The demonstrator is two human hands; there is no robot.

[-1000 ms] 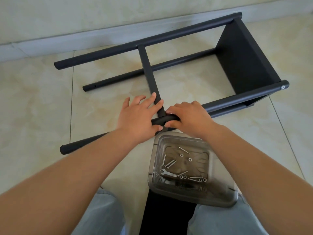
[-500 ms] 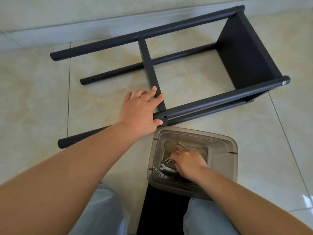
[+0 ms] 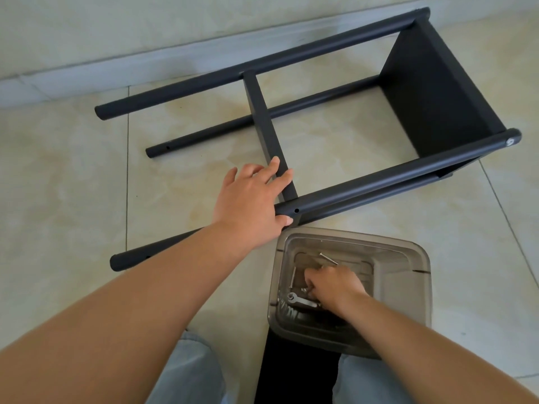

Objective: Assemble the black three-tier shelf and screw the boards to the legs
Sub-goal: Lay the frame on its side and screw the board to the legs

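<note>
Left hand (image 3: 253, 199), fingers spread, grips a matte black round leg (image 3: 388, 179); right hand (image 3: 335, 287) pinches steel screws (image 3: 292, 277) in a smoky translucent plastic bin (image 3: 408, 287).

Head camera looks steeply down, close over floor (image 3: 73, 199).
</note>
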